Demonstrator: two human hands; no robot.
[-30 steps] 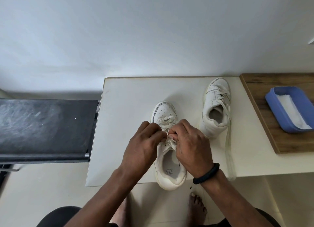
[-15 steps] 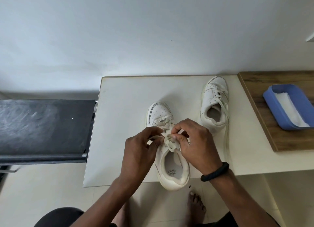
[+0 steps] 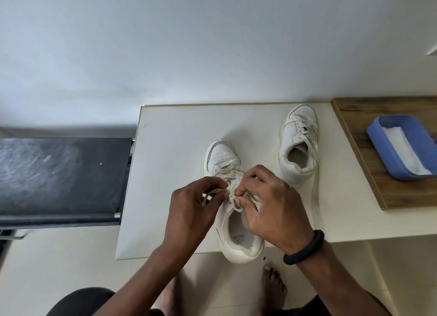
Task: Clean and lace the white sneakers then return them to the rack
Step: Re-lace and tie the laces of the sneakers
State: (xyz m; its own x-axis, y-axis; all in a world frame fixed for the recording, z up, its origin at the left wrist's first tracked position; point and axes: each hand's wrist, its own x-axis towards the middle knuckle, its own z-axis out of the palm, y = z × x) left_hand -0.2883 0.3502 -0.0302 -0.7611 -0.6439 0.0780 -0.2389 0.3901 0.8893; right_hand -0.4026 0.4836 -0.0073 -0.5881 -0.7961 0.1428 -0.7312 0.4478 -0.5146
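White on white: near sneaker [image 3: 238, 241] lying on the table [image 3: 170, 150], toe pointing away, heel overhanging the front edge. Left hand [image 3: 189, 211] pinching a strand of the lace [image 3: 233, 197] just left of its tongue, right hand [image 3: 272, 209] pinching another just right, the two almost meeting over the knot. Probably mid-tying. Possible trouble: pulling unevenly and losing a loop; tugging bodyward and dragging the sneaker off that edge. Second sneaker [image 3: 298, 135] beyond and right of the near one, loose lace [image 3: 315, 192] trailing alongside. Further right again, blue tray [image 3: 387, 154] on a wooden board [image 3: 354, 116], holding a folded white cloth [image 3: 404, 150], nothing else visible.
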